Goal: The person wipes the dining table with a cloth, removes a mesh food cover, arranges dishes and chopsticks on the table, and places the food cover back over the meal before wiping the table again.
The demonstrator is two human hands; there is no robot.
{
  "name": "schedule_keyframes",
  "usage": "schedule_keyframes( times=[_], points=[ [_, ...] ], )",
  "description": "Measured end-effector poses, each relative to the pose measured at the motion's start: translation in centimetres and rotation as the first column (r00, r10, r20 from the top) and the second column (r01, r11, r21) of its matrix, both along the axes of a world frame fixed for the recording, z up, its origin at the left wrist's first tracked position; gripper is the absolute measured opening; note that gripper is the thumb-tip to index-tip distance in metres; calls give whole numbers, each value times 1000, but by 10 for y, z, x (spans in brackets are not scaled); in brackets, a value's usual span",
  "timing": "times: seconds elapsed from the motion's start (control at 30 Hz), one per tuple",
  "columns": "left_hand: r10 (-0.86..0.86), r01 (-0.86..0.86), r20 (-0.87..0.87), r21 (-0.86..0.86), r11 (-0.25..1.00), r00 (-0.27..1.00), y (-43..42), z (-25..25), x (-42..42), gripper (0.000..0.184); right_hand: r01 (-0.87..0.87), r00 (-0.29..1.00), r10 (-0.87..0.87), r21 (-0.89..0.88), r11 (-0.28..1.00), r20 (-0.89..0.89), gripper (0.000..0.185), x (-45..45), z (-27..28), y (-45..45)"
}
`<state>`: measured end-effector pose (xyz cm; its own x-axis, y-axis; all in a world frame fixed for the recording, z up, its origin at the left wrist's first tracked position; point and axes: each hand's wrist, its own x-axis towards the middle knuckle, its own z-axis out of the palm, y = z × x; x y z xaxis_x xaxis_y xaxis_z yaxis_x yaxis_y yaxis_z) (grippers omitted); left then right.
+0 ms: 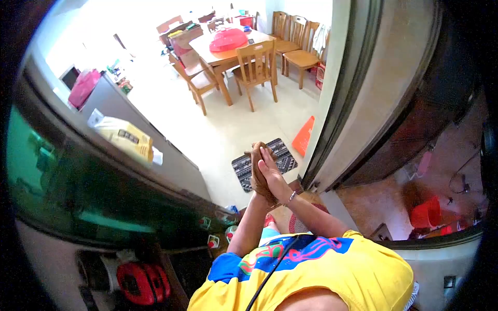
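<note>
My two hands are pressed together in front of me, above the patterned floor mat (277, 153). A limp brown cloth (258, 179) lies between them and covers most of my left hand (255, 193), whose fingers are largely hidden. Whether it is a plain rag or a glove, I cannot tell. My right hand (271, 173) presses on the cloth from the right side, fingers pointing away from me. A beaded bracelet (291, 198) circles the right wrist.
Ahead stands a wooden table (262, 37) with a red dome cover (228, 40) and chairs (258, 67). A grey cabinet (129, 111) at left carries a yellow packet (124, 137). A door frame (332, 93) rises at right, near an orange dustpan-like object (304, 136) and a red bucket (426, 212).
</note>
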<state>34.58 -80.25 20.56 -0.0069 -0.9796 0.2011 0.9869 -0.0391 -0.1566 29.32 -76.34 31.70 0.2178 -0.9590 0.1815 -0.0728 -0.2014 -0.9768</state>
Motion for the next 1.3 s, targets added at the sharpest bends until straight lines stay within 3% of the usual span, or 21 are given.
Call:
schedule_keyframes(
  times=[0.13,0.17,0.2,0.27,0.3,0.37,0.43,0.47,0.57,0.63,0.67,0.73,0.83,0.87,0.93,0.97,1.0,1.07,1.1,1.17,1.3],
  points=[
    [-38,38,-3,17,999,999,-87,19,37,58,-105,968,84,78,991,236,58,31,22,-87],
    [-45,46,-47,12,999,998,-103,24,47,58,-180,900,95,162,970,426,58,41,26,-104],
    [-66,66,-142,-5,998,988,-118,28,54,58,-178,899,91,167,970,429,58,50,27,-121],
    [-268,176,-694,-202,963,668,-136,34,68,57,-249,843,97,224,942,529,57,66,25,-147],
    [-229,131,-793,-188,973,565,-149,35,71,57,-269,802,85,230,935,592,56,80,18,-162],
    [-165,33,-936,-163,986,310,-175,35,78,56,-243,891,133,210,947,434,52,102,2,-193],
    [-49,18,-880,-46,999,472,-200,26,125,45,-272,907,192,174,947,373,50,132,-32,-226],
    [15,-3,-836,16,1000,548,-209,22,152,40,-332,908,213,310,891,360,51,135,5,-228],
    [152,-71,-713,142,987,685,-247,7,192,30,-412,868,307,220,884,390,56,179,-14,-278],
    [288,-215,-266,270,938,920,-283,13,197,39,-455,872,370,255,853,320,56,192,-3,-313],
    [325,-308,-3,309,900,946,-299,18,199,43,-483,862,403,261,836,307,56,196,-4,-332],
    [312,-506,512,299,809,800,-339,42,204,53,-518,834,412,266,813,366,59,203,-3,-382],
    [94,-621,862,279,733,498,-414,78,217,39,-530,806,320,367,765,497,66,202,4,-455],
    [187,-582,819,205,787,542,-446,57,225,24,-524,808,293,397,753,510,67,198,13,-482],
    [319,-471,840,-87,878,439,-505,-21,228,58,-514,787,152,498,699,598,71,190,37,-531],
    [291,-430,639,67,901,711,-527,-15,223,59,-514,756,30,563,647,654,75,186,45,-554],
    [272,-388,505,140,911,819,-550,-15,217,60,-541,753,23,598,591,658,80,189,12,-586],
    [365,-371,68,212,904,928,-603,-26,204,62,-533,758,-52,664,525,650,79,190,-13,-629],
    [445,-399,-221,225,889,868,-632,-43,198,62,-531,763,-52,671,518,644,79,188,-14,-643],
    [416,-372,-191,228,900,889,-662,-54,203,58,-576,712,-142,688,441,687,78,186,-13,-670],
    [274,-240,-117,245,939,954,-711,-73,233,50,-518,701,-243,713,473,671,77,210,-60,-728]
  ],
)
